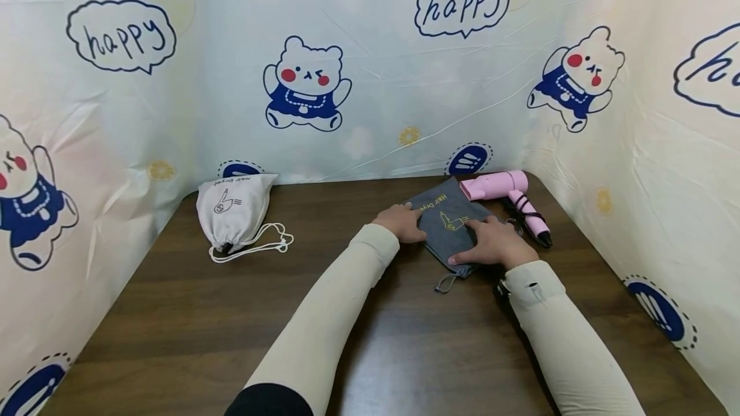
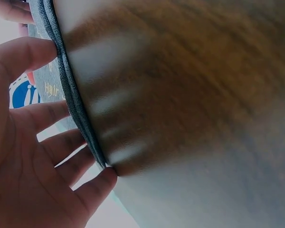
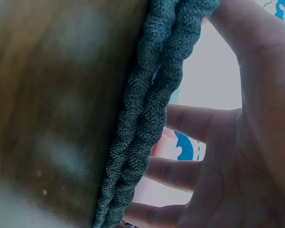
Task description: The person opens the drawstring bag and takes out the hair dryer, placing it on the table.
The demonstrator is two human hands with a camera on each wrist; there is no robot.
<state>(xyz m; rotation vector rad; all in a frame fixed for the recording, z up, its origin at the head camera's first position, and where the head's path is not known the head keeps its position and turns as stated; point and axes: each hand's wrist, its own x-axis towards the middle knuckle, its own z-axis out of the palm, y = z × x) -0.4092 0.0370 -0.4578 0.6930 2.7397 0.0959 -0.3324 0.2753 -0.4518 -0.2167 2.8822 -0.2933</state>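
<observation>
A grey drawstring bag (image 1: 440, 236) with yellow "Hair Dryer" print and a pointing-hand drawing lies flat on the table's right half. My left hand (image 1: 400, 223) rests at its left edge; in the left wrist view, spread fingers (image 2: 54, 114) touch the bag's thin doubled side. Over the lower right part of the bag lies my right hand (image 1: 497, 244), thumb spread toward the drawstring (image 1: 446, 282). The right wrist view shows the gathered fabric rim (image 3: 142, 114) against that hand's extended fingers. A pink hair dryer (image 1: 494, 185) lies just beyond the bag, at the upper right.
A white drawstring bag (image 1: 239, 214) with its cord loose lies at the back left of the brown wooden table (image 1: 347, 313). The dryer's pink handle (image 1: 528, 214) has a black cord wrapped round it. A patterned cloth screen (image 1: 370, 101) borders the table.
</observation>
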